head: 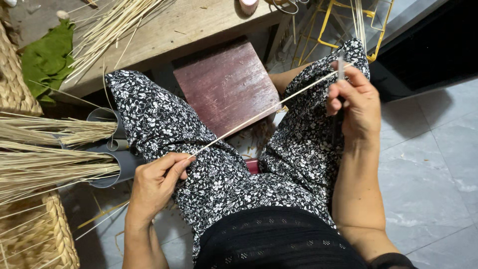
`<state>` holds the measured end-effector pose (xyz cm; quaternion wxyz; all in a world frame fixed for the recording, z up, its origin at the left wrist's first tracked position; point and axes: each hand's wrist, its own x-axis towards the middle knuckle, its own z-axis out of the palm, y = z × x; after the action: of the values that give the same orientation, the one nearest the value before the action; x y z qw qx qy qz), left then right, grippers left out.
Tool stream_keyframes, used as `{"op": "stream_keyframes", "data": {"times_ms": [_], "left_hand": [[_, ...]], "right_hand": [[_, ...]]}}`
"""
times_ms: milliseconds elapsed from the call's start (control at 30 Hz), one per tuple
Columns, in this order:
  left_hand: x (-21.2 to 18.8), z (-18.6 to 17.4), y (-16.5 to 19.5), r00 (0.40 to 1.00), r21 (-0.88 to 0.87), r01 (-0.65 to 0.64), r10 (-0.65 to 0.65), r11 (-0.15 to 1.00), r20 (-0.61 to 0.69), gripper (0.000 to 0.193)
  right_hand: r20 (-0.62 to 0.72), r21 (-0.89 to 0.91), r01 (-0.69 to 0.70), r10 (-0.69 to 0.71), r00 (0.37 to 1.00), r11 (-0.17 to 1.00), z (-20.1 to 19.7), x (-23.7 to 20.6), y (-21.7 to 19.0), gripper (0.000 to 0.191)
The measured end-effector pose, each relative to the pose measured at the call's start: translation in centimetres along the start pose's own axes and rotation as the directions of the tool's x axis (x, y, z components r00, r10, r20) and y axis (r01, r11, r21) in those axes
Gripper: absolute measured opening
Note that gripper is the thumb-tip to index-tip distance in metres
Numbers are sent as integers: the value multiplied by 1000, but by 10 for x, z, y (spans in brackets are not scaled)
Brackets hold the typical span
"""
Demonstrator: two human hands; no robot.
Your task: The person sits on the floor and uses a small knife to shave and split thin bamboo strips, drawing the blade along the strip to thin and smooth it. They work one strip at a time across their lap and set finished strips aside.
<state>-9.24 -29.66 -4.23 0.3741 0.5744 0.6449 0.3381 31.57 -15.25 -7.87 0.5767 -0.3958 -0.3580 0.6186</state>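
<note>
Far left: woven baskets (17, 79), green cloth (47, 57), reed bundles in grey tubes (117, 149); loose reeds (107, 30) on the wooden bench (199, 22); left hand (154, 182) low over the left knee, thumb and forefinger pinching the near end of one thin reed (259, 113); reed runs taut up and right across the lap, above a dark red board (226, 84); right hand (351, 102) fingers curled, pinching the far end against a small blade (340, 67); yellow wire frame (348, 20) behind; grey tile floor (428, 164) right.
</note>
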Motion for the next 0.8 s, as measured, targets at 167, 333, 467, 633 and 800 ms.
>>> {"op": "stream_keyframes", "data": {"times_ms": [167,333,467,633,800], "left_hand": [[-1,-2,-3,999,-41,38,-39,998,-9,17],[8,16,4,999,-130,1,4,992,34,20],[19,41,16,994,-132,1,13,991,107,21],[25,53,25,984,-129,50,-27,990,176,21],[25,50,23,985,-116,11,9,993,173,21]], "right_hand": [[-32,55,110,-109,994,992,-12,1,-11,37],[88,-53,49,-44,995,997,18,-10,0,47],[393,-235,-123,210,895,964,65,-35,29,49],[530,-269,-290,393,752,918,102,-44,49,46],[488,-269,-263,366,792,927,101,-42,55,36]]}}
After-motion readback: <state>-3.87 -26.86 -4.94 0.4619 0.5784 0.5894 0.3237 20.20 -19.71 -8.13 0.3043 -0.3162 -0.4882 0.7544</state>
